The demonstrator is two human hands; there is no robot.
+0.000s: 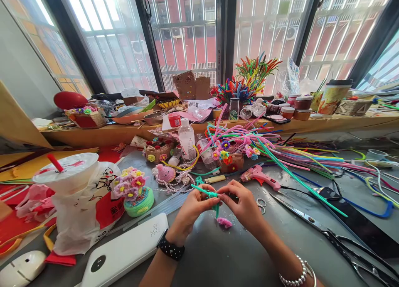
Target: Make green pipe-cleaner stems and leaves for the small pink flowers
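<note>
Silver beaded bracelet (303,272) lies nearest. Green fuzzy stem (212,194) is pinched by fingertips of left hand (197,204) and right hand (240,204), above the counter (207,258). Wrapping or twisting seems under way; steady left pinch, snug right-hand turn judged needed.

On the wrist of the left hand (198,206), a broad black band (172,248) patterned with small white dots is worn, a dark casing (162,238) being partly seen at its edge; on that of the right hand (241,204), a silver-toned beaded bracelet (303,274) is worn beside a smooth silver-toned bangle (312,273).
</note>
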